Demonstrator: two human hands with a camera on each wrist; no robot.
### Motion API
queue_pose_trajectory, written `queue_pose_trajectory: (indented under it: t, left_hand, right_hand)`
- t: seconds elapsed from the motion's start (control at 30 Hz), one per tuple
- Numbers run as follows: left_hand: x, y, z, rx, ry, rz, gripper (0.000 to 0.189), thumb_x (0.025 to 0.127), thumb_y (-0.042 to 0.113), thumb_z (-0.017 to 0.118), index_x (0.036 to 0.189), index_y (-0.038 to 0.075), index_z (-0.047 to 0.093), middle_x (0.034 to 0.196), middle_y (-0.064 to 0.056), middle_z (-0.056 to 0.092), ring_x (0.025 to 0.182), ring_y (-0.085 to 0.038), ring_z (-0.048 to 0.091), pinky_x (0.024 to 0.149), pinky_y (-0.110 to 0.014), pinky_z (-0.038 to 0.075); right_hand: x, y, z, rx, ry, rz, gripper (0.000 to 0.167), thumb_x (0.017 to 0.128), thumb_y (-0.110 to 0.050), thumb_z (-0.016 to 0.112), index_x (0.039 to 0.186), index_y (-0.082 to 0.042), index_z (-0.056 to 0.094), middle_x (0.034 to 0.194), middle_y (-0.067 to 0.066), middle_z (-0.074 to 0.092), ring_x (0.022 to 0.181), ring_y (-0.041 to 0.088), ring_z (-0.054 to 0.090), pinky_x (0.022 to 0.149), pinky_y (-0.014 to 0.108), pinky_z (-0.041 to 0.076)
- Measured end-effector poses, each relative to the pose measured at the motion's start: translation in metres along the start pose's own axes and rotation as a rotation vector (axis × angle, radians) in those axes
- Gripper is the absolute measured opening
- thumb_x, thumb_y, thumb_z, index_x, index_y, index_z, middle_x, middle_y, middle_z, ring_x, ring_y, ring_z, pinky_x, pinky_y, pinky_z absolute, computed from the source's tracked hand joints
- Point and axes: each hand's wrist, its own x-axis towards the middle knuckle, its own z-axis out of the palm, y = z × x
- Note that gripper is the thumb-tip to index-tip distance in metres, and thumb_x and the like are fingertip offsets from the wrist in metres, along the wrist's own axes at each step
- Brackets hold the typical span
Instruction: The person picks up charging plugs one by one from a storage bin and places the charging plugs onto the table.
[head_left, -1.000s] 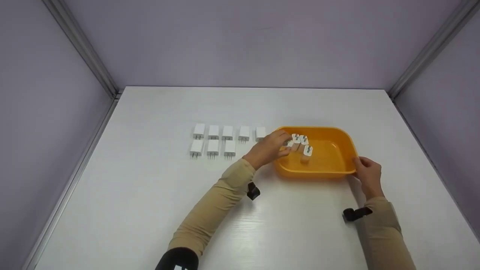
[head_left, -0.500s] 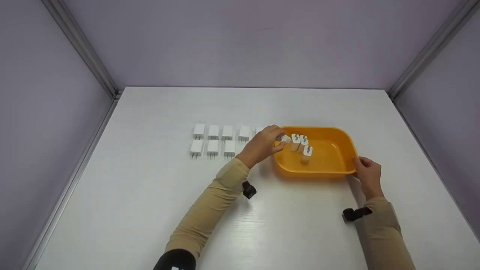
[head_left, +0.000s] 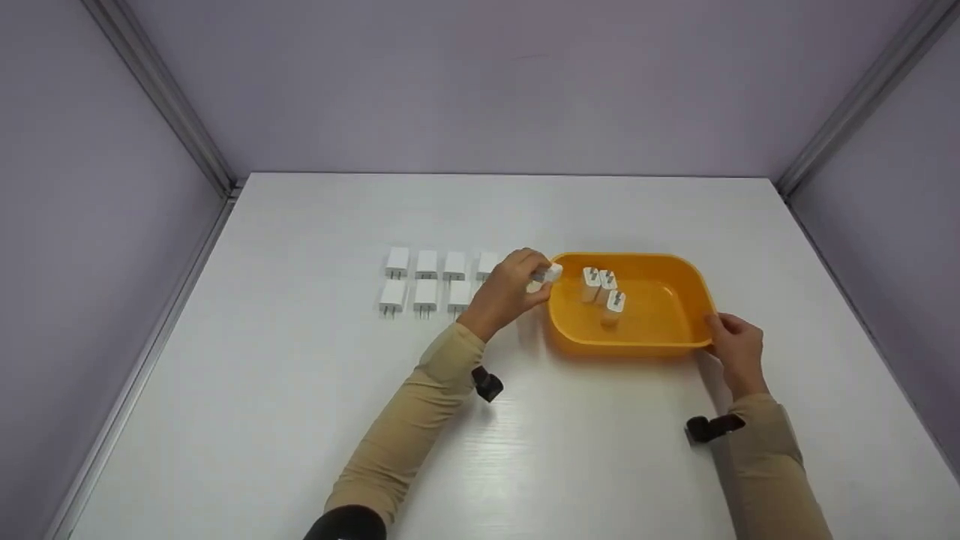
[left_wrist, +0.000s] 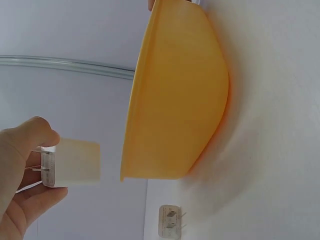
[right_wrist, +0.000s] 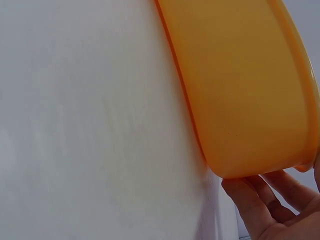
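My left hand (head_left: pixel 504 292) pinches a white charger plug (head_left: pixel 553 272) between thumb and fingers, just outside the left rim of an orange plastic basin (head_left: pixel 637 345). In the left wrist view this charger plug (left_wrist: pixel 77 162) is held in the air with its metal prongs facing the palm. Three more plugs (head_left: pixel 615 302) stand in the left part of the basin, prongs up. My right hand (head_left: pixel 738 352) grips the basin's right edge; in the right wrist view its fingers (right_wrist: pixel 248 202) touch the outer wall.
Left of the basin, several white charger plugs (head_left: pixel 392 295) lie on the white table (head_left: pixel 247 375) in two rows, prongs toward me. One plug (left_wrist: pixel 170 221) shows beside the basin in the left wrist view. Pale walls (head_left: pixel 480 90) enclose the table.
The left hand has moved left with the charger plug, from over the basin's inside to beyond its left rim. The right hand and the basin have stayed put.
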Motion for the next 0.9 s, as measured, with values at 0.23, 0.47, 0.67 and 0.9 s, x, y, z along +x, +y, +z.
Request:
queue_pose_trajectory:
  t: [0.23,0.47,0.67,0.9]
  left_hand:
    - [-0.012,-0.006,0.001,0.009,0.086,-0.032,0.020,0.085,0.010,0.067,0.102,-0.001,0.065,0.104,-0.012,0.066,0.094,-0.022,0.064,0.084,-0.024,0.057]
    - [-0.026,-0.013,0.004,0.026,0.105,-0.058,0.019,0.085,0.009,0.067,0.101,0.000,0.066,0.105,-0.012,0.066,0.096,-0.022,0.065,0.087,-0.026,0.057]
    - [-0.031,-0.014,0.003,0.046,0.091,-0.110,0.016,0.083,0.008,0.067,0.098,0.001,0.065,0.100,-0.011,0.065,0.094,-0.022,0.066,0.085,-0.026,0.058]
    - [-0.036,-0.012,0.006,0.134,0.075,-0.195,0.016,0.081,0.008,0.069,0.095,0.002,0.062,0.094,-0.011,0.066,0.091,-0.022,0.065,0.081,-0.027,0.058]
  right_hand:
    - [0.000,0.000,0.000,-0.026,-0.003,0.011,0.058,0.098,-0.034,0.049,0.141,0.003,0.043,0.119,0.004,0.054,0.084,-0.004,0.056,0.071,0.005,0.052]
    - [0.001,0.001,0.001,-0.072,0.016,0.015,0.056,0.098,-0.034,0.045,0.142,0.002,0.043,0.125,0.007,0.052,0.089,-0.002,0.054,0.070,0.003,0.051]
    - [0.001,0.001,0.001,-0.068,0.010,0.024,0.057,0.099,-0.034,0.044,0.143,0.001,0.041,0.132,0.011,0.050,0.092,0.000,0.054,0.071,0.003,0.051]
    - [0.000,-0.001,0.002,-0.066,0.001,0.030,0.057,0.099,-0.035,0.044,0.144,0.001,0.040,0.136,0.013,0.048,0.092,0.000,0.055,0.071,0.003,0.051]
